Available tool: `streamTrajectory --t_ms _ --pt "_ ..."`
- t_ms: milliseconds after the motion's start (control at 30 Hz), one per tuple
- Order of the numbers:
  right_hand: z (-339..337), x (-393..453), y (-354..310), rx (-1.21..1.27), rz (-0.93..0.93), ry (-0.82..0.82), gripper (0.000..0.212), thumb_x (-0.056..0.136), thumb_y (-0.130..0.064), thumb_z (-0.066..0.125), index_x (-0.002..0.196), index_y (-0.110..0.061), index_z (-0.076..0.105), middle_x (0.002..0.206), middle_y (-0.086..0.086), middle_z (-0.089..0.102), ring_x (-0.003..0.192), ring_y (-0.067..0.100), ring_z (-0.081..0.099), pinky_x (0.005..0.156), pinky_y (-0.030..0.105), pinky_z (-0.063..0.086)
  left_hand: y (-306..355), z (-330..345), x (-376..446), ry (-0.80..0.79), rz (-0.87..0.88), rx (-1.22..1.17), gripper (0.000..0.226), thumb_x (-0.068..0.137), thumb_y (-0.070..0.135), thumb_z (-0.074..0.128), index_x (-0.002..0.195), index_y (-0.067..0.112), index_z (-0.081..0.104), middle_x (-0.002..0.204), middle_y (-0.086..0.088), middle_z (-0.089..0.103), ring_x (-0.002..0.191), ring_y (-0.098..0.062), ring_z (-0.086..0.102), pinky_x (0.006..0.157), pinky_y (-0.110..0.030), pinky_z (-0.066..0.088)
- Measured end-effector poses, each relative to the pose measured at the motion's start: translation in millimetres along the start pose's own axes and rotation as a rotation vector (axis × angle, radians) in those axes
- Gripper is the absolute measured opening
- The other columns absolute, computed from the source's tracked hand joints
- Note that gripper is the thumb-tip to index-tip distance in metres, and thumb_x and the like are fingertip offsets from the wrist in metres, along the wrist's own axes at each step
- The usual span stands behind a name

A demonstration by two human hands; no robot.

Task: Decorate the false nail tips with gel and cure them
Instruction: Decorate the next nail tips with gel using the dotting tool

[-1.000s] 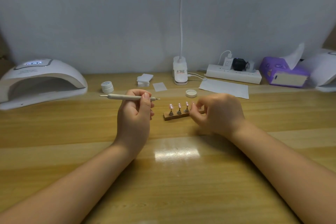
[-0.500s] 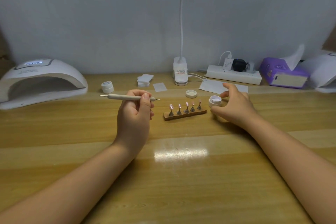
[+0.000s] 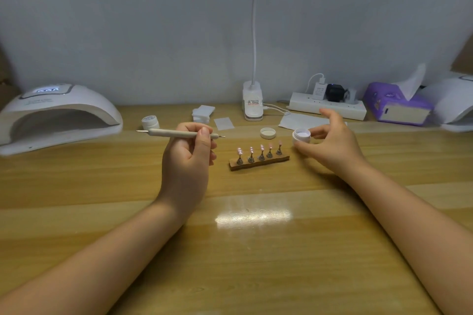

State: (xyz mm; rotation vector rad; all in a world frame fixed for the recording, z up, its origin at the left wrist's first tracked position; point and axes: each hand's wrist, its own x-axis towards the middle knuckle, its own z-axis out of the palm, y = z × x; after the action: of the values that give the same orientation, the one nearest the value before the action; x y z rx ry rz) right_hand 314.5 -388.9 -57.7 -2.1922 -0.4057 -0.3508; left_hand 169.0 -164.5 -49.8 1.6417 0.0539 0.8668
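Observation:
Several pink false nail tips (image 3: 261, 148) stand on small metal stands in a wooden holder (image 3: 259, 162) at the middle of the table. My left hand (image 3: 188, 158) is left of the holder and grips a beige dotting pen (image 3: 176, 133) level, its metal tip pointing right. My right hand (image 3: 332, 146) is right of the holder and pinches a small open white gel jar (image 3: 301, 135) between thumb and a finger, index finger raised. The jar's lid (image 3: 268, 133) lies upturned behind the holder.
A white curing lamp (image 3: 58, 115) with a lit display stands at the far left. A closed white jar (image 3: 150, 121), white pads (image 3: 203, 112), a desk-lamp base (image 3: 253, 102), paper (image 3: 299, 120), a power strip (image 3: 327, 107) and a purple tissue box (image 3: 396, 105) line the back.
My right hand left the right end of the holder and moved right to the gel jar, uncovering two more nail tips. My left hand has kept still with the pen.

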Motion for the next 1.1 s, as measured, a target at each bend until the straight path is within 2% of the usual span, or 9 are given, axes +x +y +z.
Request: streamTrajectory --t_ms 100,233,400,567,700,900,1100 --pt "-3.4 2.1 -18.6 0.077 -0.087 0.064 0.090 0.072 -0.030 0.083 0.144 -0.019 0.030 0.106 0.000 0.066 0.097 0.014 0.061 0.081 0.024 0.046 8.8 -0.3 2.2 -0.054 -0.015 -0.065 0.016 0.100 0.016 0.049 0.092 0.017 0.062 0.069 0.007 0.065 0.063 -0.007 0.059 0.059 -0.020 0.052" --pt "3.4 -7.5 -49.5 0.037 -0.251 0.019 0.096 0.071 -0.022 0.084 0.147 -0.016 0.025 0.094 -0.007 0.061 0.086 0.005 0.059 0.073 0.009 0.041 19.9 -1.1 3.6 -0.117 0.024 -0.077 0.012 0.097 0.016 0.055 0.095 0.013 0.067 0.070 0.006 0.065 0.064 -0.008 0.060 0.060 -0.020 0.052" --pt "12.2 -26.6 -76.2 -0.043 -0.434 -0.056 0.106 0.069 -0.017 0.084 0.150 -0.017 0.016 0.097 -0.004 0.058 0.087 0.010 0.058 0.081 0.018 0.050 30.2 0.2 1.4 -0.139 0.151 0.027 0.008 0.096 0.014 0.057 0.093 0.017 0.064 0.072 0.007 0.066 0.065 -0.006 0.062 0.059 -0.018 0.051" --pt "15.7 -37.2 -90.5 -0.074 -0.528 -0.086 0.105 0.069 -0.018 0.084 0.150 -0.017 0.017 0.097 -0.001 0.059 0.084 0.010 0.058 0.078 0.023 0.055 31.1 2.3 -2.4 -0.135 0.215 0.172 0.003 0.093 0.018 0.061 0.091 0.018 0.063 0.073 -0.001 0.066 0.064 -0.017 0.063 0.061 -0.042 0.055" --pt "15.9 -41.6 -96.4 -0.085 -0.560 -0.106 0.102 0.070 -0.017 0.082 0.149 -0.015 0.018 0.098 -0.001 0.060 0.084 0.012 0.059 0.078 0.029 0.055 33.0 2.6 -3.0 -0.112 0.258 0.210 0.004 0.093 0.017 0.063 0.090 0.016 0.065 0.070 -0.006 0.066 0.062 -0.021 0.062 0.058 -0.045 0.052" --pt "15.9 -45.7 -103.1 -0.082 -0.605 -0.117 0.101 0.069 -0.016 0.083 0.148 -0.015 0.021 0.098 -0.002 0.060 0.081 0.009 0.057 0.071 0.014 0.050 34.0 2.2 -3.5 -0.127 0.263 0.255 0.004 0.092 0.014 0.064 0.090 0.015 0.065 0.068 -0.003 0.064 0.059 -0.017 0.060 0.055 -0.037 0.050" --pt "16.0 -45.6 -103.0 -0.063 -0.585 -0.112 0.100 0.070 -0.018 0.084 0.148 -0.015 0.022 0.098 -0.003 0.059 0.081 0.008 0.057 0.074 0.012 0.048 36.4 2.6 -2.3 -0.091 0.229 0.235 0.005 0.094 0.017 0.061 0.089 0.016 0.065 0.070 -0.005 0.065 0.062 -0.017 0.061 0.058 -0.039 0.052"
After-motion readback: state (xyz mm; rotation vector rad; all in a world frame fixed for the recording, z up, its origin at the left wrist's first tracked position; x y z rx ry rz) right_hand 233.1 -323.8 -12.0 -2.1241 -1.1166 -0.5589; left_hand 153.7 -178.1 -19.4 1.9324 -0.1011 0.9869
